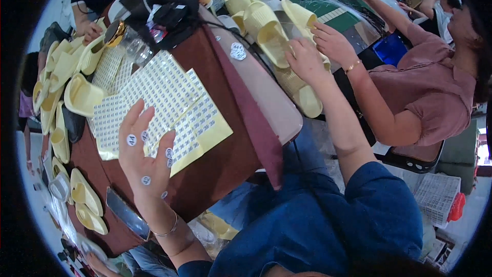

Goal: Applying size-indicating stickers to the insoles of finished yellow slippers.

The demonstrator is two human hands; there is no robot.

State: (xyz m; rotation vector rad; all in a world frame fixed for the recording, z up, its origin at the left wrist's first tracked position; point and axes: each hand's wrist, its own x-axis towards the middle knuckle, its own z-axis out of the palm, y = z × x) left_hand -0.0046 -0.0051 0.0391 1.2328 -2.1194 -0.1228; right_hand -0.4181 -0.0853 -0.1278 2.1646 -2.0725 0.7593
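My left hand [146,156] hovers over sheets of small round number stickers [164,92], its fingers spread. Several round stickers cling to the palm and fingers, and the hand grips nothing. My right hand [308,64] reaches across to the cream slippers [271,36] at the upper middle. Its fingers extend over the slippers' edge, slightly blurred; whether they press on one is unclear. More cream slippers [307,100] lie just below that hand.
A co-worker's hand [335,46] is close beside my right hand. Slippers [61,66] crowd the table's left side, near a phone [125,213]. A black bag [177,10] and cables lie at the back. Another person's hand [92,31] works at the upper left.
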